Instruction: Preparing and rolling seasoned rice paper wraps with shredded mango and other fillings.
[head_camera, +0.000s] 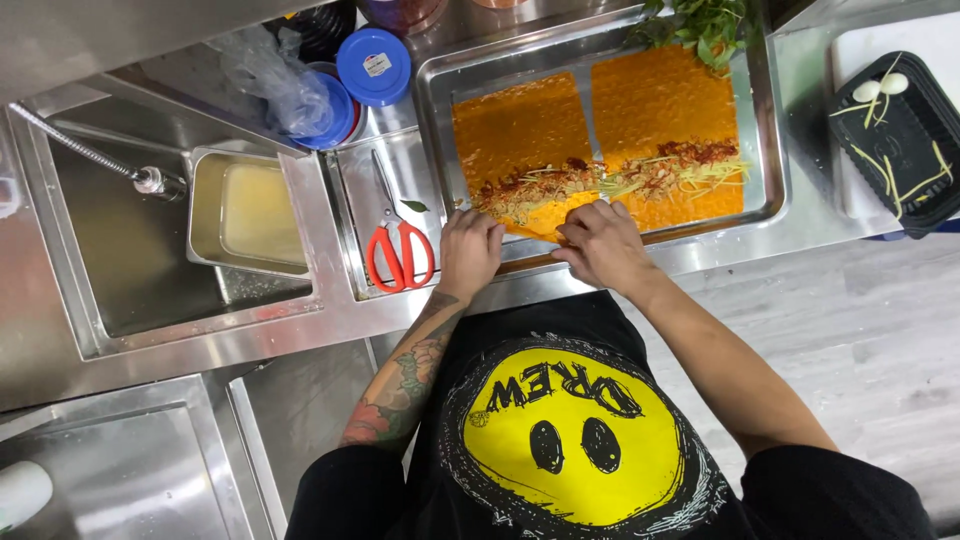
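Two orange sheets lie side by side in a steel tray (762, 150): the left sheet (520, 125) and the right sheet (660, 100). A line of shredded filling (640, 178) with reddish bits runs across both near their close edge. My left hand (470, 250) grips the near edge of the left sheet, fingers curled over it. My right hand (600, 245) pinches the near edge where the two sheets meet and lifts it toward the filling.
Red-handled scissors (400, 250) lie on the steel counter left of the tray. A sink (130, 270) holds a steel pan of liquid (250, 210). Blue lids (372, 65) stand behind. Green herbs (700, 25) sit at the tray's far corner. A black tray (900, 140) is at right.
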